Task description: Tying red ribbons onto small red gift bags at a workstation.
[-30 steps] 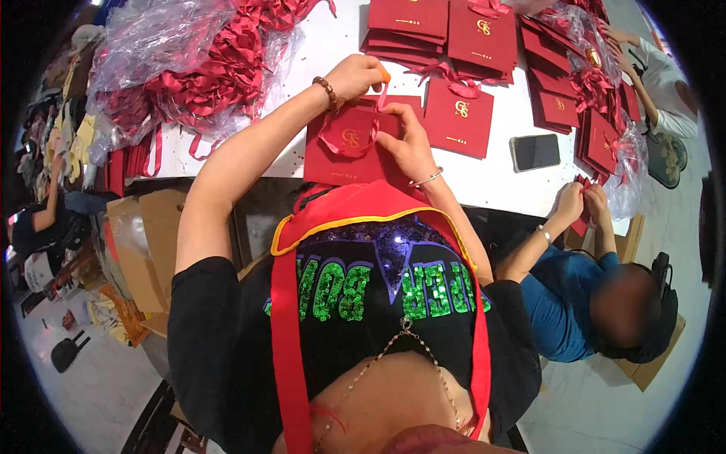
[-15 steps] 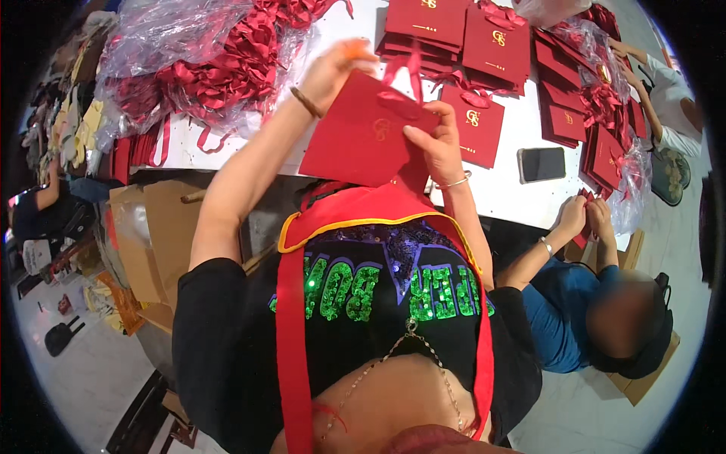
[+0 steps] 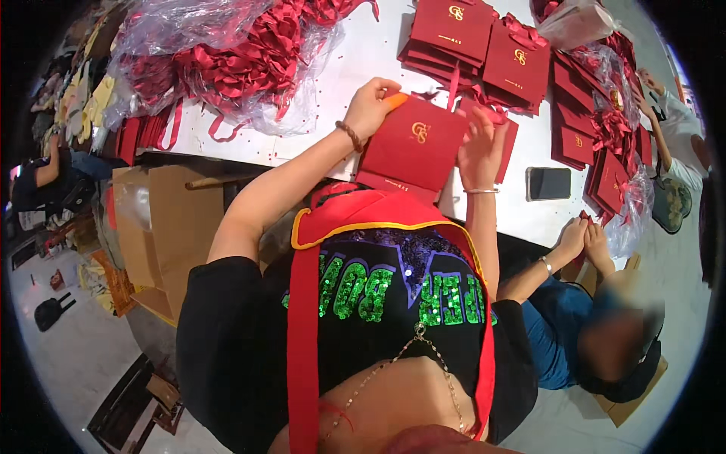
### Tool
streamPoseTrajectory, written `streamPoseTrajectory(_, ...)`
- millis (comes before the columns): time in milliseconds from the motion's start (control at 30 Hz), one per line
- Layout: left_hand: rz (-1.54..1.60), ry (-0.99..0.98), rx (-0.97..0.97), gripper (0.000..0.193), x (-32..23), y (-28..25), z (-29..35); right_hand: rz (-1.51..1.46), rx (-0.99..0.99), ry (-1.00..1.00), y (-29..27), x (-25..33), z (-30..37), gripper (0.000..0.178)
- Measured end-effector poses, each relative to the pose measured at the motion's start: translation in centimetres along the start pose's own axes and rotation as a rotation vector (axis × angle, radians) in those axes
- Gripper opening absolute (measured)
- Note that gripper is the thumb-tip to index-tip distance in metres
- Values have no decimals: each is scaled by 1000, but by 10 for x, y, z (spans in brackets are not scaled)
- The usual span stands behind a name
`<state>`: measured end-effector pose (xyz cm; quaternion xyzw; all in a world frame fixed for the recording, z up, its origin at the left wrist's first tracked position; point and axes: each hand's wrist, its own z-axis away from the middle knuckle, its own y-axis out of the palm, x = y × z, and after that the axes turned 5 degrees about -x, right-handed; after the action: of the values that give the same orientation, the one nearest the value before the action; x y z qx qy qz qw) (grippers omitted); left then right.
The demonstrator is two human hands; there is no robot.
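Note:
A dark red paper gift bag [image 3: 414, 144] with a gold emblem is tilted toward me at the table's front edge, its lower part folded near my apron. My left hand [image 3: 369, 113] grips its upper left corner; an orange cover sits on one fingertip. Beside the bag's right edge is my right hand [image 3: 482, 147], fingers raised and apart. A red ribbon [image 3: 454, 87] stands up from the bag's top. Another red bag [image 3: 508, 147] lies partly hidden behind my right hand.
Stacked red bags [image 3: 446, 38] lie at the back of the white table [image 3: 333, 98]. Red ribbons in clear plastic [image 3: 242, 72] are heaped at left. A phone [image 3: 548, 184] lies at right, near a co-worker's hands [image 3: 586, 238]. An open cardboard box [image 3: 178, 234] stands below left.
The bag has turned more upright, its emblem now level and facing me. My left hand has come down to its corner. My right hand's fingers have loosened from the top edge.

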<state>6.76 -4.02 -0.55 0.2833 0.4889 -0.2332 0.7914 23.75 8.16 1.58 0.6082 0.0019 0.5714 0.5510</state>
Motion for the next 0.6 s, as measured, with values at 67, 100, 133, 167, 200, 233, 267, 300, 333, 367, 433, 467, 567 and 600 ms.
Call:
streamPoseTrajectory(67, -448, 143, 86, 20, 11, -8, -3, 498, -130, -70, -6, -6, 5, 31)
streamPoseTrajectory(100, -548, 280, 69, 23, 10, -11, -5, 627, -109, -106, -15, -13, 3, 31)
streamPoseTrajectory(133, -714, 431, -49, 23, 6, -19, -11, 640, -116, -84, -22, -15, 3, 29)
streamPoseTrajectory(167, -874, 579, -173, 24, -1, -33, -19, 655, -120, -56, -21, -16, 5, 27)
streamPoseTrajectory(200, -1051, 929, -240, 25, -3, -63, -36, 692, -117, -94, -24, -19, 5, 23)
streamPoseTrajectory(233, -1327, 1022, -247, 30, -20, -77, -43, 694, -139, -97, -26, -17, 5, 23)
streamPoseTrajectory(267, -1613, 996, -315, 28, -34, -89, -42, 746, -151, -50, -23, -15, 6, 22)
streamPoseTrajectory(300, -1865, 872, -349, 24, -40, -105, -47, 799, -158, -2, -22, -14, 8, 21)
streamPoseTrajectory(333, -1907, 902, -308, 23, -42, -123, -54, 998, -128, -177, -32, -21, 3, 21)
streamPoseTrajectory(367, -1954, 923, -274, 22, -41, -145, -60, 1196, -92, -351, -28, -21, 3, 22)
streamPoseTrajectory(433, -1971, 927, -229, 13, -39, -160, -66, 1617, -52, -732, -24, -21, 3, 24)
streamPoseTrajectory(467, -1965, 909, -219, 12, -40, -159, -66, 1619, -58, -730, -19, -19, 4, 24)
streamPoseTrajectory(567, -1989, 907, -194, 14, -39, -145, -60, 1709, -65, -862, -3, -13, 5, 25)
streamPoseTrajectory(600, -2005, 990, -194, 15, -38, -138, -57, 1661, 47, -870, -1, -13, 3, 24)
